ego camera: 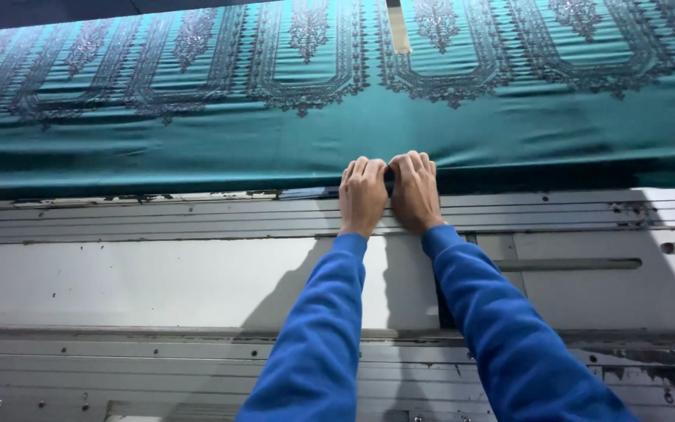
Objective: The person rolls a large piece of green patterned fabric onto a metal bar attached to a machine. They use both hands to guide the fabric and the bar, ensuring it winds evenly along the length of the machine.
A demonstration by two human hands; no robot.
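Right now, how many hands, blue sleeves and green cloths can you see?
Hands: 2, left hand and right hand, side by side at the cloth's edge
Blue sleeves: 2, left sleeve, right sleeve
Green patterned cloth: 1
Total: 5

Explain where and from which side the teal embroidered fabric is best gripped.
Probably at the plain near edge of the teal embroidered fabric, coming from the person's side over the grey metal machine bed. That hem hangs free along the bed and carries no embroidery, so fingers can curl over it, as the left hand and right hand do now, side by side.
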